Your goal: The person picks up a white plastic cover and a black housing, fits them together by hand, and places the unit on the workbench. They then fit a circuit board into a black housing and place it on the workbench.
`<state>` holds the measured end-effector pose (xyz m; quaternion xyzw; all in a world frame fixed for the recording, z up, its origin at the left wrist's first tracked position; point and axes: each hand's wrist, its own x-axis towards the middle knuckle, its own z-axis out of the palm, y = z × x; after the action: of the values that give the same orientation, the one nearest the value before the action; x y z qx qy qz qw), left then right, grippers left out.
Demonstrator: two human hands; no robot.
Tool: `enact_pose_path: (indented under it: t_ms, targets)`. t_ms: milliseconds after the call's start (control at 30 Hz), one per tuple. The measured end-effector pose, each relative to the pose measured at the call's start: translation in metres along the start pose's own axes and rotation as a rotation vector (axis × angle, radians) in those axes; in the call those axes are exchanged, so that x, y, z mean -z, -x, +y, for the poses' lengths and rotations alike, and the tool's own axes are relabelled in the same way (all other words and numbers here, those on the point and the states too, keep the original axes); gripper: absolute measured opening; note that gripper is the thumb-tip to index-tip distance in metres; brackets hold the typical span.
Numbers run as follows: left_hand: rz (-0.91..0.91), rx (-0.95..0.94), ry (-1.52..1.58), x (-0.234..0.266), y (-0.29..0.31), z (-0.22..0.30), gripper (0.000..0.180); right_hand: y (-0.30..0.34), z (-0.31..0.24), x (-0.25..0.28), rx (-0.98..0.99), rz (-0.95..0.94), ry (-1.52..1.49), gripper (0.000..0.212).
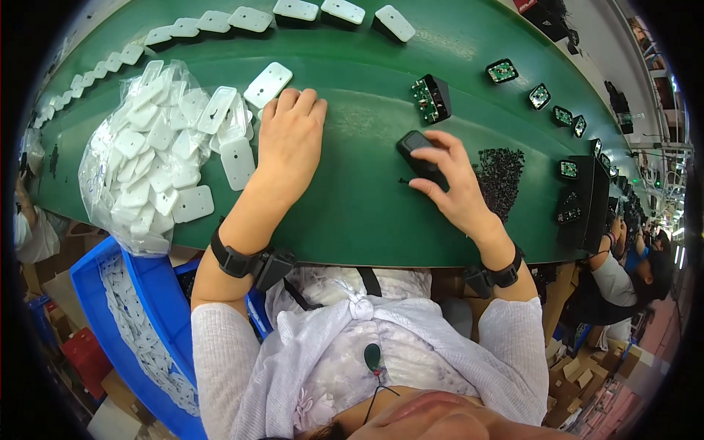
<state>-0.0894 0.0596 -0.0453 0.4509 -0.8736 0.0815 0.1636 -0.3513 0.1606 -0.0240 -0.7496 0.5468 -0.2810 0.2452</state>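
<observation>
My right hand (458,176) has its fingers bent over a black plastic housing (418,150), which stands on the green work surface. A small black piece (404,180) shows at the tip of my right thumb. My left hand (292,139) is closed, fingers curled downward, with their tips hidden beneath. Touching or just beside its knuckles is a white plastic cover plate (268,84). Farther off, between the hands and nearer the right, sits another black housing with a green circuit board (431,99). To the right of my right hand lies a pile of tiny black parts (500,180).
A clear bag of white covers (150,158) spills open at left. Rows of white-topped units (249,19) curve along the far side. Housings with circuit boards (502,71) line the right, beside a black box (587,202). Below left is a blue bin (158,293). Co-workers sit at both sides.
</observation>
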Motion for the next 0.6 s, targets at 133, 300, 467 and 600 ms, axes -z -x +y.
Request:
enact_pose_path:
  t_ms: [133, 300, 467, 600]
  targets:
    - [0.043, 0.135, 0.039, 0.007, 0.011, -0.005, 0.05, 0.004, 0.003, -0.001, 0.064, 0.088, 0.191, 0.04]
    - [0.001, 0.188, 0.125, 0.008, 0.02, -0.014, 0.047, 0.0, -0.01, 0.001, -0.004, 0.125, 0.314, 0.042]
    - [0.058, -0.074, 0.441, 0.007, 0.033, 0.01, 0.042, -0.006, -0.009, 0.0, 0.024, 0.115, 0.244, 0.044]
    - [0.121, -0.061, 0.614, 0.012, 0.044, 0.019, 0.032, -0.01, -0.013, -0.004, 0.055, 0.137, 0.179, 0.044]
